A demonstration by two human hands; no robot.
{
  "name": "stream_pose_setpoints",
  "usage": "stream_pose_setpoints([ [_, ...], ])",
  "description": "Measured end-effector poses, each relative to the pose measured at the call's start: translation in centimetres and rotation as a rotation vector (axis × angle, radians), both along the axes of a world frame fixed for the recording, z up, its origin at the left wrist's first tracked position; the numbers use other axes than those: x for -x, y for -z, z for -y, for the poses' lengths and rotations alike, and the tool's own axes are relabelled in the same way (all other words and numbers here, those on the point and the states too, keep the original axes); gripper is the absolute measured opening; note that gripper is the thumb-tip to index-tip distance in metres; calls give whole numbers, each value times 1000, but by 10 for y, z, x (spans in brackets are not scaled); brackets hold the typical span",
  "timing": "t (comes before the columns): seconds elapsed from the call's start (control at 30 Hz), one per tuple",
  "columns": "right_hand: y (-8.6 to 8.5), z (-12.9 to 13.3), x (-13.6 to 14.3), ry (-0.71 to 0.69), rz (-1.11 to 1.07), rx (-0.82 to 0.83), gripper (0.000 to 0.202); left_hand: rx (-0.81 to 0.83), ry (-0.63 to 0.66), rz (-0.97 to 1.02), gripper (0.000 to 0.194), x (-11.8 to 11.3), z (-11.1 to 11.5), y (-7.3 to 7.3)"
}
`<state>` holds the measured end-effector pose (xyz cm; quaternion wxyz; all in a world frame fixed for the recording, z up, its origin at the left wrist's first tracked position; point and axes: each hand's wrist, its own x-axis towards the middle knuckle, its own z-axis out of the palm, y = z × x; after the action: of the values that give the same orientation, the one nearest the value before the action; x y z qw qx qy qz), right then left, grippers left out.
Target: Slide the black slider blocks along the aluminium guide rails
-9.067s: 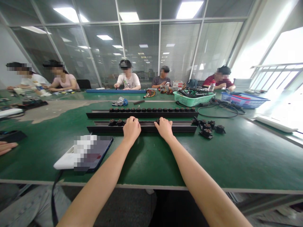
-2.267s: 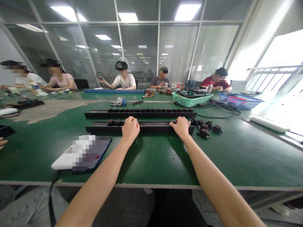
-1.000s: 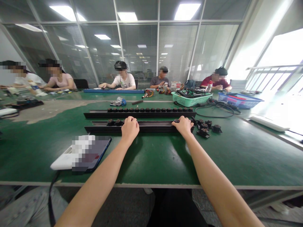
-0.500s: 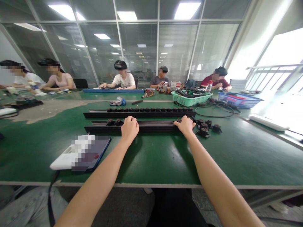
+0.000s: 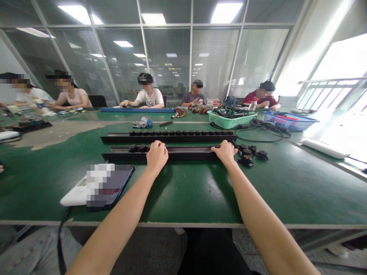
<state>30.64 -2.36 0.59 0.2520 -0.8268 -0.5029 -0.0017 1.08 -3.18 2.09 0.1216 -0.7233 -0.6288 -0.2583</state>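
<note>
Two long black rails lie across the green table, one behind the other. Along the back rail point(image 5: 169, 139) runs a row of several small black parts. On the front rail point(image 5: 189, 156), two such parts point(image 5: 138, 148) sit near the left end. My left hand point(image 5: 157, 153) is closed over the front rail, just right of these parts; what its fingers hold is hidden. My right hand point(image 5: 225, 152) is closed at the rail's right end, with a small black part partly showing at its fingers. Several loose black parts point(image 5: 247, 159) lie right of it.
A white device and a phone point(image 5: 122, 187) lie at the near left. Farther back are a grey-blue cloth point(image 5: 142, 123), a green basket point(image 5: 229, 120) of cables and a blue basket point(image 5: 292, 121). Several people sit across the table.
Both of my hands have stayed nearly where they were. At the far left table edge, a bit of another person's hand has come into view.
</note>
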Motion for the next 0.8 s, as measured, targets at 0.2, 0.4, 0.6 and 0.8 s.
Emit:
stream_pose_setpoints([
  [0.2,-1,2,0,14,10,0,51,6,2,3,32,0,1,-1],
  [0.4,-1,2,-1,21,6,5,53,-2,-2,-5,32,0,0,0],
  [0.6,-1,2,-2,43,5,4,54,-12,0,-5,31,0,0,1],
  [0.8,-1,0,-4,59,-2,9,55,-2,-2,1,33,0,0,0],
])
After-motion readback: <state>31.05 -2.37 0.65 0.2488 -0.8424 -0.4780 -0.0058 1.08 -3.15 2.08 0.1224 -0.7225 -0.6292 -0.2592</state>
